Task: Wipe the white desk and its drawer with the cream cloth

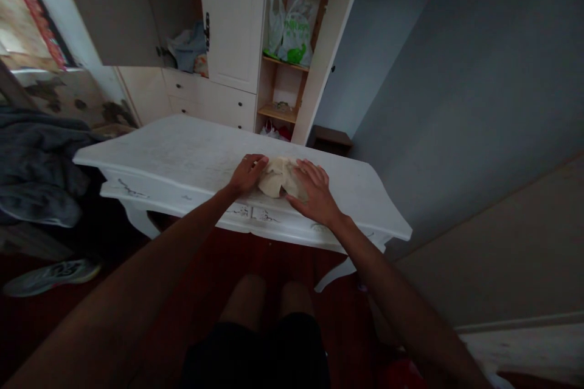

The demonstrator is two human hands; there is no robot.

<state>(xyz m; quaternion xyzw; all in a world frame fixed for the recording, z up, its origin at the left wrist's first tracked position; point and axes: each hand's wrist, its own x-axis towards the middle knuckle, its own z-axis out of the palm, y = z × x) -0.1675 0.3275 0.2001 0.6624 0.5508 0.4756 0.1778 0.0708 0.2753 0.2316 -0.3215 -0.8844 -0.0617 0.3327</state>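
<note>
The left hand (246, 174) and right hand (314, 192) rest open-palmed on either side of a crumpled cloth (277, 177), clasping nothing, pinning it to the white table (173, 149).

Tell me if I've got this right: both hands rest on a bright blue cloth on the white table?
Not quite: the cloth is cream-coloured, not blue. The head view shows the left hand and right hand both resting on it on the white table.
</note>
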